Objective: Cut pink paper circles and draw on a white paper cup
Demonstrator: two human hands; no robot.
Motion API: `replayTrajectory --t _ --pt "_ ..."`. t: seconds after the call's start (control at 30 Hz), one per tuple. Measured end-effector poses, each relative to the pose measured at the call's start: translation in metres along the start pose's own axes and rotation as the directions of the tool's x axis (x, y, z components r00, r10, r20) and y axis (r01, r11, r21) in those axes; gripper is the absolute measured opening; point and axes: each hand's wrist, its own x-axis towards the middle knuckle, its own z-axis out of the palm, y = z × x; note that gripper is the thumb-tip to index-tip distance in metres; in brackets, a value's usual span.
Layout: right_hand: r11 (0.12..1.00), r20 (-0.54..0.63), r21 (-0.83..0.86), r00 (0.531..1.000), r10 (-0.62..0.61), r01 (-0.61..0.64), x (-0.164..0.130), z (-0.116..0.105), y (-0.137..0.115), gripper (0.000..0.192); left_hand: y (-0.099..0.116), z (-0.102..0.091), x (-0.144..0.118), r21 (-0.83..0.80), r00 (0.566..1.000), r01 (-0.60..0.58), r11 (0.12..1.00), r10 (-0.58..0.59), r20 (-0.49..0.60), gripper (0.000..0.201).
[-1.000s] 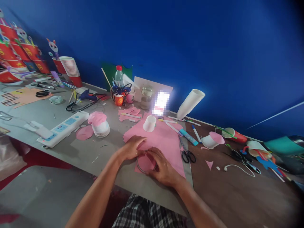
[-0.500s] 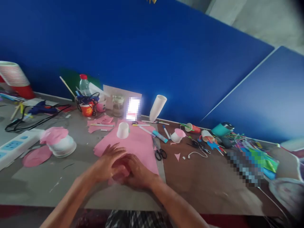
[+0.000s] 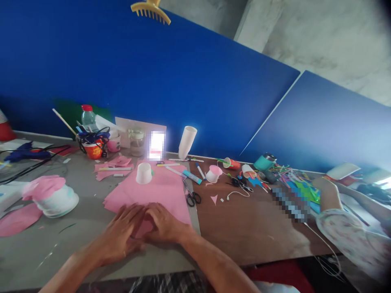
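My left hand [image 3: 120, 232] and my right hand [image 3: 165, 224] lie side by side, touching, on the near end of a pink sheet [image 3: 161, 189] at the front of the grey table [image 3: 88, 228]. The left hand's fingers are spread flat on the sheet. My right hand is cupped over the paper, and whatever is under it is hidden. An upturned white paper cup [image 3: 143, 173] stands on the sheet's far end. Black scissors [image 3: 192, 197] lie just off the sheet's right edge.
A white bowl with a pink cover [image 3: 51, 195] and a pink disc [image 3: 15, 219] sit to the left. Markers [image 3: 191, 176], a stack of white cups [image 3: 187, 141], a bottle [image 3: 88, 118] and a glue gun [image 3: 24, 154] line the back. Another person's sleeve [image 3: 345, 236] is at right.
The view has swung right and up. My hands have closed together over the pink paper, and the ring seen under my right hand a second ago is now covered.
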Motion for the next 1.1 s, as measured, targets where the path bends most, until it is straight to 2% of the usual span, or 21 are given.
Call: replayTrajectory --t 0.1,0.23,0.37,0.5,0.6,0.67,0.77,0.83,0.9,0.93,1.03,1.1 --pt "1.0 -0.005 -0.012 1.0 -0.006 0.006 0.003 0.005 0.005 0.061 -0.001 -0.002 0.006 -0.003 0.999 0.04 0.999 -0.04 -0.015 0.076" --pt "1.0 -0.002 0.008 1.0 -0.023 0.023 0.003 0.002 0.004 0.059 0.003 -0.016 0.017 0.008 0.981 0.116 0.993 -0.116 0.153 0.062" --pt "0.999 0.005 0.034 0.999 0.032 -0.033 0.001 -0.005 -0.008 0.053 0.023 -0.042 0.034 0.097 0.943 0.134 0.986 -0.157 0.293 0.054" --pt "0.997 0.023 0.026 0.997 0.072 -0.072 0.002 -0.014 -0.019 0.061 0.048 -0.066 0.051 0.206 0.892 0.124 0.971 -0.2 0.405 0.044" --pt "0.997 0.111 0.0 0.991 0.077 -0.077 0.002 -0.031 -0.02 0.061 0.065 -0.081 0.064 0.229 0.862 0.105 0.968 -0.203 0.465 0.058" --pt "0.996 0.187 -0.044 0.979 0.083 -0.076 0.0 -0.047 -0.017 0.048 0.074 -0.09 0.073 0.243 0.822 0.116 0.963 -0.23 0.521 0.065" --pt "0.979 0.057 -0.059 0.978 0.2 -0.197 -0.008 -0.073 -0.008 0.034 0.083 -0.097 0.085 0.254 0.787 0.053 0.966 -0.197 0.585 0.066" --pt "0.935 -0.052 -0.097 0.94 0.338 -0.341 -0.015 -0.089 0.0 0.026 0.086 -0.097 0.089 0.285 0.76 0.016 0.958 -0.197 0.619 0.069" --pt "0.833 -0.159 -0.199 0.856 0.492 -0.516 -0.023 -0.101 0.008 0.022 0.087 -0.096 0.091 0.303 0.754 0.013 0.953 -0.208 0.623 0.067" --pt "0.793 -0.196 -0.226 0.824 0.532 -0.565 -0.027 -0.106 0.013 0.021 0.087 -0.095 0.092 0.303 0.761 0.017 0.953 -0.209 0.614 0.064" --pt "0.717 -0.241 -0.273 0.767 0.595 -0.642 -0.038 -0.115 0.026 0.021 0.087 -0.092 0.091 0.298 0.782 0.02 0.954 -0.201 0.59 0.057" --pt "0.675 -0.245 -0.305 0.74 0.626 -0.672 -0.042 -0.117 0.033 0.022 0.088 -0.09 0.092 0.302 0.767 0.022 0.953 -0.21 0.606 0.056"
